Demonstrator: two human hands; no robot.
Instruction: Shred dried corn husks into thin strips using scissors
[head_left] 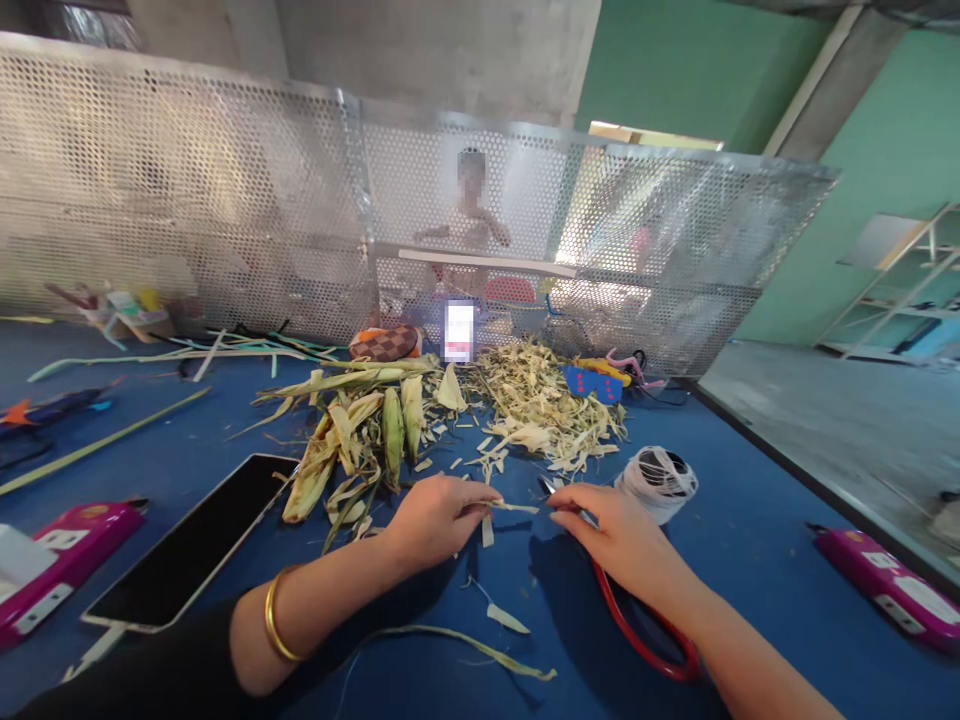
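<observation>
My left hand [442, 515] pinches a thin pale strip of corn husk [517, 508] between thumb and fingertips. Across a small gap, my right hand [619, 530] is closed round a pair of scissors with red handles [645, 640]. Their metal tips point toward the husk strip; the rest of the blades is hidden by my fingers. Below the hands lie a small pale husk piece [507, 618] with a thread and a long twisted husk strand [480, 648]. Whole dried husks [337, 450] are heaped beyond my left hand, and a pile of shredded husk [547, 405] sits at the back.
Right of the pile stands a spool of white thread [657, 485]. A phone [199, 540] lies at left beside a magenta power strip [60, 570]; another power strip [889, 585] is at right. A perforated metal screen [300, 220] edges the blue table, with a person behind it.
</observation>
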